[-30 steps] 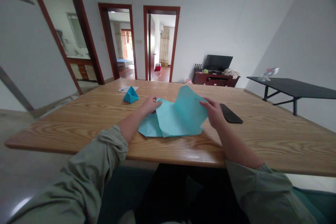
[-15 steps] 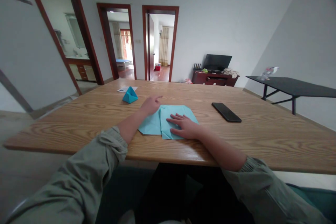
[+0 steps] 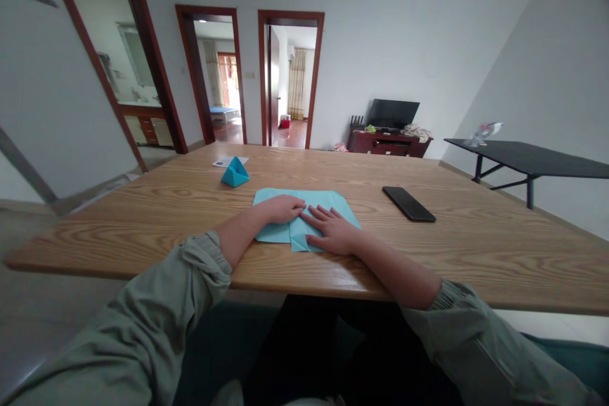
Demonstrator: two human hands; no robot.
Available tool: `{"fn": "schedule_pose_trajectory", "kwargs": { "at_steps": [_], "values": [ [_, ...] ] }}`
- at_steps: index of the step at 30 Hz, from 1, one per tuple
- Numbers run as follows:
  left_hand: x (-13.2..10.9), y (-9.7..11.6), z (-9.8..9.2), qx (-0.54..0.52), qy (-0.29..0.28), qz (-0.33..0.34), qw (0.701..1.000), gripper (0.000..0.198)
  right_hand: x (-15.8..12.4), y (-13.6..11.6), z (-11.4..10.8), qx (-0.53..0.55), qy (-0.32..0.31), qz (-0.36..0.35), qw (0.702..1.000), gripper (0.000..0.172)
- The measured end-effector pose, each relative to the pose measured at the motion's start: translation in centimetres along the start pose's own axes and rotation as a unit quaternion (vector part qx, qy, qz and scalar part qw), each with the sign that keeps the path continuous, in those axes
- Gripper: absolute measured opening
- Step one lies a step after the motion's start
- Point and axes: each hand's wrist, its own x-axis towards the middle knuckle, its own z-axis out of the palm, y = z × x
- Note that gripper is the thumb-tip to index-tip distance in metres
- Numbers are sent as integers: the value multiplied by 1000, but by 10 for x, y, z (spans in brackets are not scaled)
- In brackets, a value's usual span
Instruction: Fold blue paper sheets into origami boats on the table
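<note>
A light blue sheet of folded paper (image 3: 271, 233) lies on the wooden table in front of me, with a flap edge running down its middle. My right hand (image 3: 332, 231) rests flat on its right half, fingers spread. On the left half lies my left hand (image 3: 284, 208), its fingers drawn together and pointing right. Their tips press near the middle edge, close to the right fingertips. The left palm and the paper beneath both hands are hidden.
A darker blue folded paper pyramid (image 3: 235, 172) stands beyond the sheet at left, by a small printed paper (image 3: 223, 162). A black phone (image 3: 408, 204) lies on the right. The table's near edge (image 3: 304, 292) runs before me; a black table (image 3: 528, 155) stands farther right.
My left hand has come down from the sheet's far edge to its middle, and its extended index finger has drawn in. The right hand remains flat on the paper.
</note>
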Motion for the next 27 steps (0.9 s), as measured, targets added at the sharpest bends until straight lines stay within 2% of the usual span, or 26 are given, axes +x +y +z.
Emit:
{"fn": "schedule_pose_trajectory", "kwargs": {
  "at_steps": [3, 6, 12, 17, 20, 23, 25, 26, 27],
  "values": [
    [1, -13, -3, 10, -12, -71, 997, 42, 0, 0, -1, 13, 2, 5, 1000, 76],
    [2, -20, -6, 18, -15, -108, 994, 47, -1, 0, -1, 15, 1, 4, 1000, 75],
    [5, -21, -7, 34, -46, -132, 990, 52, -5, -16, -4, 18, 6, 12, 1000, 79],
    [4, -16, -6, 55, -78, -128, 987, 61, -7, -37, -5, 34, -2, 34, 999, 86],
    [2, -14, -8, 50, -85, -130, 987, 67, -7, -41, -5, 46, -1, 37, 998, 85],
    [0, -14, -12, 32, -102, -130, 986, 80, -3, -26, -8, 84, 6, -3, 996, 75],
    [-1, -16, -14, 22, -113, -126, 985, 91, 2, -2, -12, 140, 15, -13, 990, 56],
    [-1, -17, -15, 16, -114, -125, 985, 95, 4, 12, -15, 171, 35, 12, 985, 49],
    [-1, -18, -15, 11, -111, -125, 986, 99, 6, 28, -17, 196, 88, 70, 974, 44]
  ]
}}
